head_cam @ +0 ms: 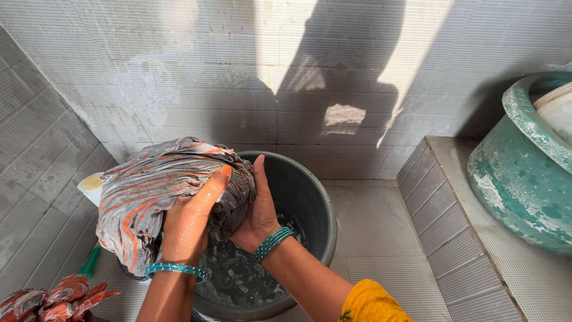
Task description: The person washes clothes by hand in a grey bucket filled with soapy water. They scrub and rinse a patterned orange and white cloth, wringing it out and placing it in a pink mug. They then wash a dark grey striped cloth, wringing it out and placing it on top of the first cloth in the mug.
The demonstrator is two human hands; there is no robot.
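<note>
A wet grey cloth with orange streaks (149,191) is bunched over the left rim of a dark grey bucket (313,209). My left hand (190,220) presses on top of the bundle, fingers spread over it. Pushing against its right side, above the bucket, is my right hand (259,209). Soapy, bubbly water (238,277) lies in the bottom of the bucket. Both wrists carry teal bangles.
A large worn teal pot (524,185) stands on a raised tiled ledge (453,226) at the right. More orange-patterned cloth (53,298) lies at the lower left, with a green handle (89,262) and a pale soap bar (90,182) beside the bucket. Tiled walls close the back and left.
</note>
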